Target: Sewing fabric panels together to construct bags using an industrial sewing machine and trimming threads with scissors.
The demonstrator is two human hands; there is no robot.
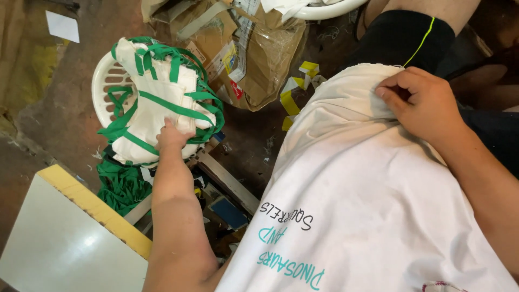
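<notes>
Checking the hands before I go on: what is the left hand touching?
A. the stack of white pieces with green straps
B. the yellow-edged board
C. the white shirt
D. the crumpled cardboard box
A: the left hand presses the stack of white pieces with green straps on the white plastic stool.

A crumpled brown cardboard package (246,51) lies at the upper middle of the frame, wrapped partly in clear plastic film and strapped with pale tape. A small label (233,59) with yellow, white and red patches sits on its left face, facing the white stool. In the upper left corner a plain white square slip (62,26), possibly a paper label, lies flat on the brown floor.
</notes>
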